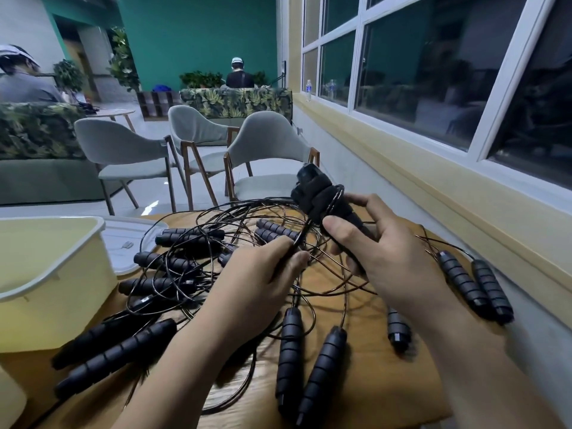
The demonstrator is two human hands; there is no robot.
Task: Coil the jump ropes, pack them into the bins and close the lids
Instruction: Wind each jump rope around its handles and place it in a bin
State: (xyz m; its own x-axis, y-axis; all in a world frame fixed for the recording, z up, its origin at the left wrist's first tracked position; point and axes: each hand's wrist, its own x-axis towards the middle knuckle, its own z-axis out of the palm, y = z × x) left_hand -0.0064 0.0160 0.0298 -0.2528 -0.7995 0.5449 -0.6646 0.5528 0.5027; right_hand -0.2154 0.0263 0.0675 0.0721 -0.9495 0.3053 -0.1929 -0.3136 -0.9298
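Currently, left to right: a pale-yellow plastic bin [46,311] sits at the left table edge with its top open. Its flat white plastic lid [130,239] lies on the light wooden table [371,385] just right of it.

A tangle of thin black jump ropes with ribbed black foam handles [185,264] covers the table from beside the lid to the hands, cords looped over each other. One pair of handles [114,351] lies near left, against the bin wall. A second pair [309,360] lies near centre.

The left hand [257,280] is above the tangle, thumb and forefinger clamped on a black cord strand [297,239] that runs up to the right hand's load.

The right hand [387,258] holds a bundled pair of black handles [312,193], raised off the table and tilted toward far left. Thumb and fingers are curled round the lower end, and several cord turns wrap the middle.

A single handle [397,329] lies below the right wrist. A third pair [476,289] lies at the right table edge, by the wall.

Far side: grey upholstered chairs [123,150]. White-framed windows [433,72] on the right.
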